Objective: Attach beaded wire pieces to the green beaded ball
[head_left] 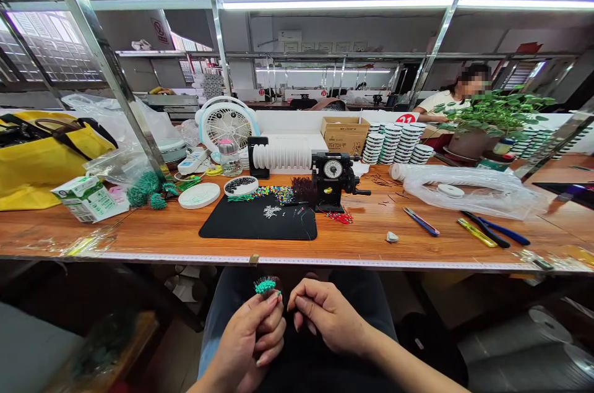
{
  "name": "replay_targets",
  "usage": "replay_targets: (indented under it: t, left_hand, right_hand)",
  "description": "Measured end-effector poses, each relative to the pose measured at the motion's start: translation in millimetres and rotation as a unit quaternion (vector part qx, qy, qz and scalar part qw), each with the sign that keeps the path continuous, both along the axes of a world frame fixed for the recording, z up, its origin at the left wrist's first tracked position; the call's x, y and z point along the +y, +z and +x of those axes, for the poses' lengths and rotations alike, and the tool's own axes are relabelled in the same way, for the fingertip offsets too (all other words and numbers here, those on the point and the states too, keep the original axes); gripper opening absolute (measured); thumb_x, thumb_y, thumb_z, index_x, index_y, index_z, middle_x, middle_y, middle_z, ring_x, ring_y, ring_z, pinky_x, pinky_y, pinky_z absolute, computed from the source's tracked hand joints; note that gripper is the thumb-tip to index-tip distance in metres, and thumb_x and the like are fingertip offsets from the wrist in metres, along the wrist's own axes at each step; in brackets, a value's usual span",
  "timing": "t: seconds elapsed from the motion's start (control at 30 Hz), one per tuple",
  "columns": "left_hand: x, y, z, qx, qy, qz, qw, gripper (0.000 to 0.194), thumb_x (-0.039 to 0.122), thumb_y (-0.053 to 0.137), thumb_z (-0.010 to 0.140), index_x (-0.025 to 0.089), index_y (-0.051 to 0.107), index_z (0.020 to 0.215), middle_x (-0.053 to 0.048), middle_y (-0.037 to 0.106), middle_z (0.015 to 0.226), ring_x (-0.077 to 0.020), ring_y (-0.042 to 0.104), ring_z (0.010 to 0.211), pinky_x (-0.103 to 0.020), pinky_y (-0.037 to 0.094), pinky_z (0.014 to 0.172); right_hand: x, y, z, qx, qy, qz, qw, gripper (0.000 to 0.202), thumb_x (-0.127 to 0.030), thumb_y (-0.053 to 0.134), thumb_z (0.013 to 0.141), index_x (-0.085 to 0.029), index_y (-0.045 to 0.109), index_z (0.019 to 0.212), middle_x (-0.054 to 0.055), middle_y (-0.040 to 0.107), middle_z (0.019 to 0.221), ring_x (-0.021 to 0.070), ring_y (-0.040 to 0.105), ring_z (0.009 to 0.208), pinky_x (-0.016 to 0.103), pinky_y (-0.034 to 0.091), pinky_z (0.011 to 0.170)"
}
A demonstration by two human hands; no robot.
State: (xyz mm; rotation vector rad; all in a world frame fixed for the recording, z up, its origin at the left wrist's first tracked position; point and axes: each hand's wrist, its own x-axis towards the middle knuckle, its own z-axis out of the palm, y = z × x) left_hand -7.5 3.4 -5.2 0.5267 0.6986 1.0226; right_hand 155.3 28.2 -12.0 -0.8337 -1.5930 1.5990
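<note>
My left hand [253,334] is closed around a small bunch of green-tipped wire stems [265,286], held upright over my lap below the table edge. My right hand [325,317] is beside it, fingers curled and pinched close to the bunch; whether it touches a stem is hard to tell. On the wooden workbench [371,238] above lies a black mat [260,223] with small silver pieces and coloured beads [273,195]. A black hand-crank winding machine [335,179] with a dial stands behind the mat, with a row of white discs [281,156] on its shaft.
Pliers and cutters [485,231] lie at the right. Stacks of white spools [394,142], a cardboard box [344,134], a fan [226,124], a potted plant [487,124], a yellow bag [37,158] and green bead bunches [146,189] crowd the bench. Another person [457,99] sits behind.
</note>
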Motion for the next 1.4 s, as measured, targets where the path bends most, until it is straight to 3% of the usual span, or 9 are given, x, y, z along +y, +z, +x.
replay_targets:
  t: [0.17,0.33,0.57,0.7,0.8,0.93,1.07,1.3,1.4]
  left_hand:
    - [-1.5,2.1,2.0,0.037,0.017,0.019,0.999,0.022,0.029,0.063,0.079,0.019,0.044,0.075,0.01,0.022,0.052,-0.0038,0.012,0.04,-0.013,0.015,0.032]
    - [-1.0,0.2,2.6,0.103,0.037,0.032,0.993,0.026,0.037,0.067,0.076,0.019,0.048,0.075,0.011,0.022,0.049,-0.0039,0.01,0.041,-0.013,0.012,0.033]
    - [2.7,-7.2,2.9,0.202,0.062,0.047,0.976,0.034,0.044,0.073,0.068,0.015,0.058,0.078,0.009,0.032,0.047,-0.0027,0.018,0.04,-0.016,0.014,0.037]
    - [1.8,-13.8,2.5,0.218,0.037,0.021,0.975,0.04,0.053,0.07,0.067,0.02,0.05,0.077,0.011,0.028,0.047,-0.0032,0.015,0.039,-0.016,0.01,0.036]
    - [0.6,-16.0,1.5,0.215,0.053,0.04,0.974,0.037,0.049,0.068,0.071,0.02,0.047,0.076,0.011,0.028,0.049,-0.0037,0.017,0.04,-0.016,0.014,0.036]
    - [-0.2,-13.1,1.5,0.228,0.158,0.081,0.957,0.025,0.041,0.063,0.079,0.02,0.05,0.084,0.009,0.03,0.051,-0.0057,0.024,0.044,-0.016,0.023,0.04]
    - [-0.1,-9.5,4.2,0.197,0.205,0.063,0.957,0.023,0.038,0.06,0.082,0.021,0.051,0.095,0.009,0.029,0.052,-0.0064,0.025,0.044,-0.017,0.024,0.04]
    - [7.9,-3.3,0.9,0.172,0.245,0.074,0.951,0.024,0.039,0.065,0.078,0.018,0.056,0.087,0.009,0.029,0.052,-0.0059,0.025,0.043,-0.016,0.024,0.038]
    - [9.6,-0.2,-2.1,0.186,0.263,0.075,0.944,0.025,0.038,0.064,0.078,0.019,0.056,0.09,0.007,0.042,0.057,-0.0058,0.033,0.045,-0.016,0.026,0.037]
  right_hand:
    - [1.2,-1.4,-2.2,0.007,-0.066,-0.042,0.997,0.038,-0.051,0.051,0.083,-0.013,0.056,0.084,-0.002,0.053,0.056,0.0054,0.032,0.042,0.019,0.022,0.041]
    - [-1.1,-0.8,-2.4,0.009,-0.069,-0.055,0.996,0.038,-0.049,0.051,0.083,-0.012,0.056,0.086,-0.001,0.055,0.057,0.0051,0.031,0.04,0.02,0.021,0.04]
    - [-0.8,8.9,-4.9,-0.023,-0.075,0.043,0.996,0.021,-0.029,0.072,0.071,-0.016,0.07,0.089,0.003,0.067,0.081,0.0147,0.056,0.073,0.024,0.042,0.068]
    - [-1.4,7.4,-9.3,-0.069,-0.106,0.077,0.989,0.017,-0.028,0.062,0.079,-0.016,0.074,0.077,0.003,0.067,0.067,0.0144,0.055,0.065,0.024,0.041,0.064]
    - [-4.3,0.5,-9.8,-0.12,-0.054,0.08,0.988,0.014,-0.02,0.061,0.075,-0.013,0.072,0.068,0.0,0.059,0.056,0.0097,0.046,0.052,0.021,0.034,0.05]
    - [-6.2,-3.5,-3.9,-0.126,0.03,0.103,0.986,0.008,-0.016,0.063,0.069,-0.013,0.067,0.063,-0.004,0.05,0.05,0.0074,0.039,0.049,0.019,0.028,0.046]
    - [-3.8,1.6,3.3,-0.105,0.043,0.103,0.988,0.011,-0.02,0.064,0.07,-0.014,0.064,0.062,-0.004,0.05,0.052,0.0084,0.041,0.052,0.019,0.03,0.05]
    - [-1.3,6.4,18.3,-0.057,0.06,0.083,0.993,0.016,-0.027,0.064,0.069,-0.014,0.062,0.059,-0.003,0.051,0.054,0.0096,0.042,0.054,0.021,0.031,0.051]
    - [1.0,8.0,25.5,-0.01,0.036,0.03,0.999,0.021,-0.03,0.066,0.069,-0.014,0.06,0.056,-0.003,0.049,0.049,0.0087,0.04,0.049,0.021,0.029,0.048]
